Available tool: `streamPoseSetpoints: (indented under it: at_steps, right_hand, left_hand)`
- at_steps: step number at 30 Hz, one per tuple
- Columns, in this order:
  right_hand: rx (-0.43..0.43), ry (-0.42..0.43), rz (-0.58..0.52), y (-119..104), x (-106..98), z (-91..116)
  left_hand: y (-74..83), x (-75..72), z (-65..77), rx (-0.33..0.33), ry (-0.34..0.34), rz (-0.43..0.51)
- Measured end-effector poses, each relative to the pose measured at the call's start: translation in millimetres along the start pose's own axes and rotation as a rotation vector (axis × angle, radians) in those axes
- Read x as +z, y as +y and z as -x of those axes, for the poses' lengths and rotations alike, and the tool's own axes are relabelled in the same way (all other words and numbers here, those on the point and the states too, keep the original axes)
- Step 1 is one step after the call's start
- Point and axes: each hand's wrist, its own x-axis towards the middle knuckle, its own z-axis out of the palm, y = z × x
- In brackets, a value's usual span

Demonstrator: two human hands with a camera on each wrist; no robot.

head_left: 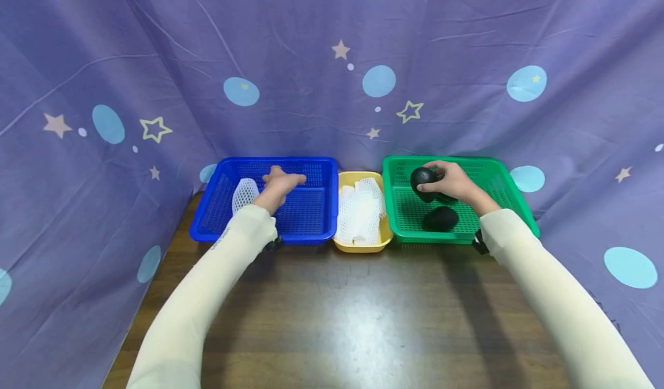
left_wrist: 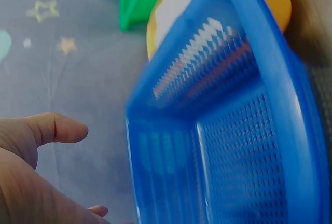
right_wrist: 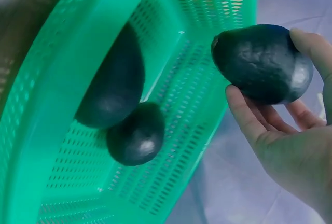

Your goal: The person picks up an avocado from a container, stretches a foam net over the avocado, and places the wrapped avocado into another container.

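Between the thumb and fingers of my right hand (head_left: 450, 181) is a dark avocado (head_left: 423, 184), held up over the green basket (head_left: 464, 237). The right wrist view shows the avocado (right_wrist: 259, 63) gripped at one end. Two more avocados lie in that basket: one (head_left: 441, 219) near its front side, and a smaller-looking one (right_wrist: 136, 136) partly hidden under my hand in the head view. My left hand (head_left: 279, 185) hovers above the blue basket (head_left: 270, 239), thumb spread from the fingers, holding nothing. Left of it in that basket lies a white foam net (head_left: 245, 195), partly covered by my sleeve.
A small yellow basket (head_left: 363, 249) stands between the blue and green ones, filled with white foam nets (head_left: 363, 210). All three sit at the back of a brown wooden table (head_left: 358, 314). Behind hangs a purple curtain (head_left: 311, 43) with stars and dots.
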Motion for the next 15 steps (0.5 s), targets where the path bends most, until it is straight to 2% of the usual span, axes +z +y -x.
streamPoseSetpoints:
  at_steps: [6,15]
  right_hand:
    - [0.023,0.032,-0.153,-13.4,-6.9,12.0]
    - [0.014,0.069,-0.303,-33.5,-12.8,39.2]
  left_hand:
    - [15.6,23.0,12.2,0.073,-0.049,0.061]
    - [30.1,56.1,27.5,0.135,-0.141,0.063]
